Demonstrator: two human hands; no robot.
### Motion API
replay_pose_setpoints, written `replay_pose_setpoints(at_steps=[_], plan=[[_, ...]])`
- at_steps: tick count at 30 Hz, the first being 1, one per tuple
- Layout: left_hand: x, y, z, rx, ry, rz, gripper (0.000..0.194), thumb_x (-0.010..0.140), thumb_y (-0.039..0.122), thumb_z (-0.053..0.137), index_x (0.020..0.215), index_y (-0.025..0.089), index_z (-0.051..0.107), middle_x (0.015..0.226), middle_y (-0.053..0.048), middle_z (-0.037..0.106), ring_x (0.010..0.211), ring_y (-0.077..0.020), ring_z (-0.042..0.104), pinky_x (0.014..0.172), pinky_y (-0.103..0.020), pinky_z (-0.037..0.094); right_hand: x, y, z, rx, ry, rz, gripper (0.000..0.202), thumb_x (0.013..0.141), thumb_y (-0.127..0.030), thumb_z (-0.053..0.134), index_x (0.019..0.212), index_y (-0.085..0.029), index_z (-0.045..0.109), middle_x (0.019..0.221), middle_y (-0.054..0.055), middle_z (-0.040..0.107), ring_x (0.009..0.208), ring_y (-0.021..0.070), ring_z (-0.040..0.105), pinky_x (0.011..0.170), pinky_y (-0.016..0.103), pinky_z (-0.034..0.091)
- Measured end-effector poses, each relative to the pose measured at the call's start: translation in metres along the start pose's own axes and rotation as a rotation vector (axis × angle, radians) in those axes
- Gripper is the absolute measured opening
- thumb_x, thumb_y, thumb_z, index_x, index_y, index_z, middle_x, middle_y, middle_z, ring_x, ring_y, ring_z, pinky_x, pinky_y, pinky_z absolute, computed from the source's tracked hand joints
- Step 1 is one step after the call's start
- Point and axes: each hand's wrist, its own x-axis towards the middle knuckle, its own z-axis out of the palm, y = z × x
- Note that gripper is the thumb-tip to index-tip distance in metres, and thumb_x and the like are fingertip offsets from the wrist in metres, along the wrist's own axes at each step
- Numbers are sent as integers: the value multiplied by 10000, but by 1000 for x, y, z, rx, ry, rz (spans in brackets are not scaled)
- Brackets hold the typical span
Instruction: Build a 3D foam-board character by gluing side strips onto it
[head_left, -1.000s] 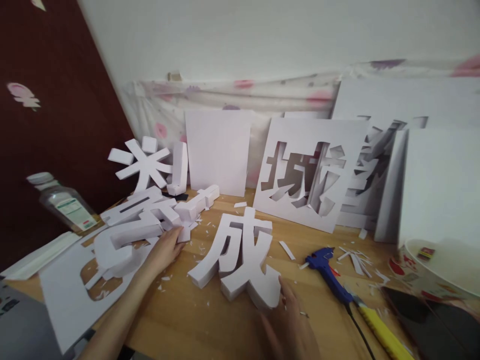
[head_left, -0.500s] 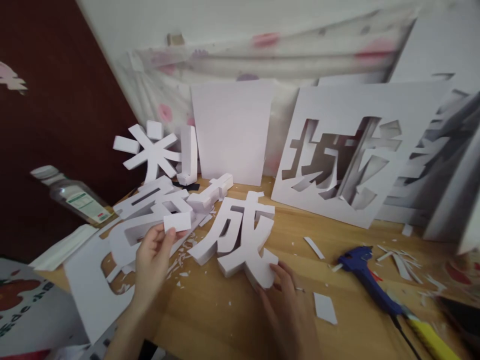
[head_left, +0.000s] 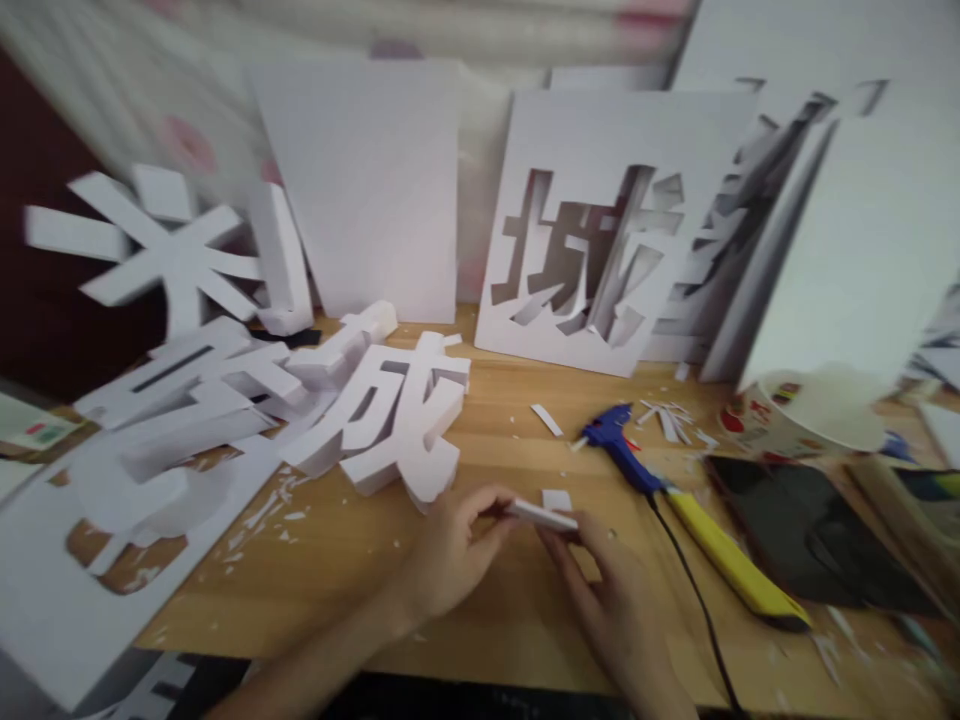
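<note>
My left hand (head_left: 454, 560) pinches one end of a small white foam board strip (head_left: 541, 515), which is turned edge-on. At the strip's other end are the thumb and fingers of my right hand (head_left: 615, 590), closed on it. A second small white board piece (head_left: 556, 498) lies on the table just behind the strip. Left of my hands rests a thick white cut-out character (head_left: 405, 420), its lower tip close to my left hand. To the right, a blue glue gun (head_left: 619, 445) lies on its side.
More white cut-out characters (head_left: 176, 250) are piled at the left beside a cut board (head_left: 45, 590). Boards with cut-out openings (head_left: 502, 330) lean at the back. A yellow utility knife (head_left: 731, 560), a dark tablet (head_left: 795, 530) and a paper bowl (head_left: 832, 420) sit right. Scraps litter the wooden table (head_left: 360, 600).
My left hand has carried the small strip rightward and down. My right hand has left the cut-out character and now grips the strip too. The view has swung right.
</note>
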Motion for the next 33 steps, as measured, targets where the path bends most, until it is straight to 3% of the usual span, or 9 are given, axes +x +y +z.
replay_pose_setpoints(at_steps=[2,5,9,16,22,33], plan=[[18,-6,9,132,-39,101,150,946,213,541,1034,213,662,970,-10,739,914,-149,689,801,-241,521,12,13,-11,-57,37,-24,162,977,-260,502,880,-208,620,773,31,676,688,173,663,611,249,522],[44,-15,22,320,-61,222,161,966,194,489,950,186,649,928,-37,718,868,-171,665,781,-288,520,26,36,-21,-138,19,12,169,963,-241,495,893,-190,640,860,66,677,731,189,650,625,276,511],[62,-28,36,394,-84,294,192,952,159,474,870,168,646,919,-74,687,903,-217,612,828,-375,506,26,56,-21,-173,2,73,148,946,-185,496,949,-180,644,856,64,683,756,200,653,662,294,517],[65,-47,37,411,-115,328,190,975,202,486,895,157,652,900,-71,678,880,-221,584,821,-387,479,16,66,-11,-182,-78,130,208,975,-166,456,1028,-189,656,999,98,714,901,236,664,774,345,530],[61,-45,30,421,-67,384,149,974,192,511,907,161,641,867,-40,666,835,-175,581,771,-322,483,14,64,-12,-166,-95,150,230,982,-138,464,1131,-180,634,1035,90,715,929,227,664,789,330,522],[60,-47,31,438,-91,436,89,937,138,571,962,160,653,913,-48,687,864,-173,602,797,-337,487,12,63,-15,-156,-97,182,226,977,-95,484,1126,-168,638,1005,67,702,914,191,651,797,292,502]])
